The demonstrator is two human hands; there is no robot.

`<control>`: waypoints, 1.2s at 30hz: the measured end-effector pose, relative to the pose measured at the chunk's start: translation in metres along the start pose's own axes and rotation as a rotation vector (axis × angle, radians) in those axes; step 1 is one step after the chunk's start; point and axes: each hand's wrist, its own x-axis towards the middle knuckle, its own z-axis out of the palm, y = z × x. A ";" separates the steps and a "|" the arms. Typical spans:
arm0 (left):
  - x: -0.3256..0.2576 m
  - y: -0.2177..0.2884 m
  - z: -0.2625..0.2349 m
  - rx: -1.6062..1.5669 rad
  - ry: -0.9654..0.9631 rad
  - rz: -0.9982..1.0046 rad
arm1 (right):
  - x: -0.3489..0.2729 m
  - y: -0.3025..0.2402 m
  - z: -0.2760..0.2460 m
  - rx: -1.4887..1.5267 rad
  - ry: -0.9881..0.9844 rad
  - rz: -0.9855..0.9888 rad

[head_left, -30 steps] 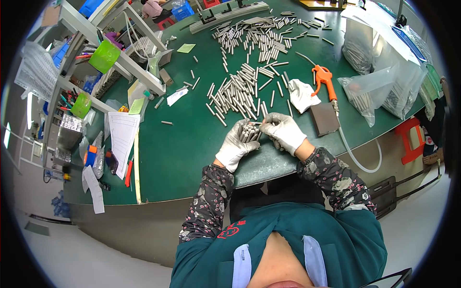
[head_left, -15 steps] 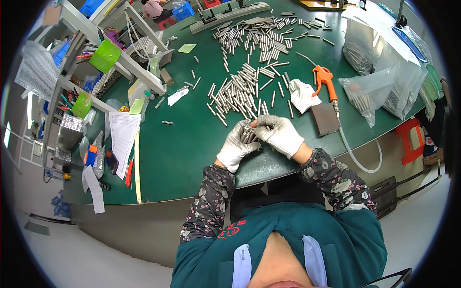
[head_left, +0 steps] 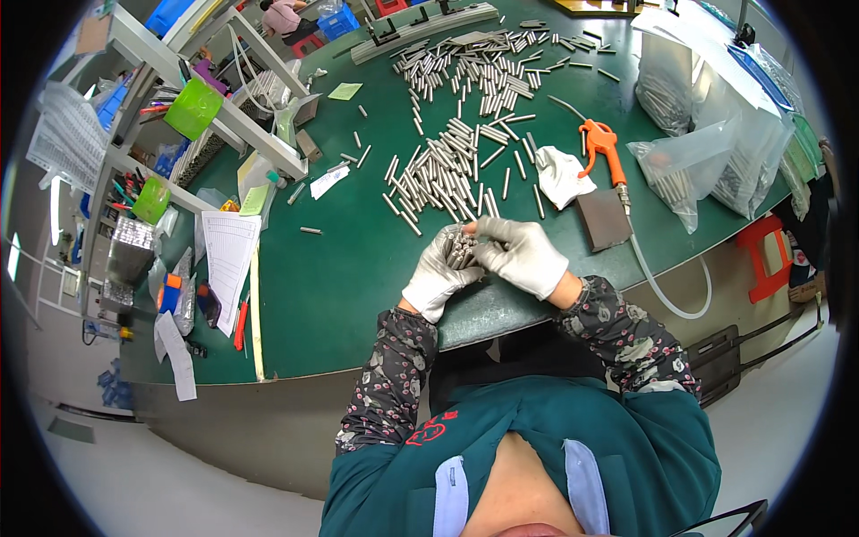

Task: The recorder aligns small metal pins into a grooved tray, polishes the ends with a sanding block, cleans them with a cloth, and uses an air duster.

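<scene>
A bundle of short metal pins (head_left: 461, 251) sits in my left hand (head_left: 436, 279), its gloved fingers wrapped around them and the pin ends showing. My right hand (head_left: 530, 256), in a white glove with bare fingertips, closes against the same bundle from the right; its thumb and index finger press at the top ends. Whether it pinches one single pin is hidden. Just beyond both hands lies a loose heap of similar metal pins (head_left: 438, 179) on the green table (head_left: 340, 304). A second heap of pins (head_left: 488, 67) spreads farther back.
Right of the heap lie a white cloth (head_left: 564, 177), an orange air blow gun (head_left: 607, 152) with its hose, and a brown block (head_left: 603, 220). Plastic bags of pins (head_left: 671, 179) stand at the right edge. Left are paper sheets (head_left: 230, 255), a red pen (head_left: 241, 324) and a shelf rack (head_left: 259, 134).
My right hand's fingers have shifted slightly over the bundle, uncovering more pin ends. My left hand keeps its grip in about the same place.
</scene>
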 end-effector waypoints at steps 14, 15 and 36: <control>-0.003 -0.004 -0.009 0.080 0.082 -0.005 | -0.006 0.010 -0.004 0.273 -0.002 0.405; -0.003 -0.002 -0.007 0.097 0.128 -0.050 | -0.006 0.015 -0.002 0.267 0.002 0.385; -0.004 -0.014 -0.016 -0.034 0.061 0.072 | -0.009 0.038 0.012 0.158 0.041 -0.002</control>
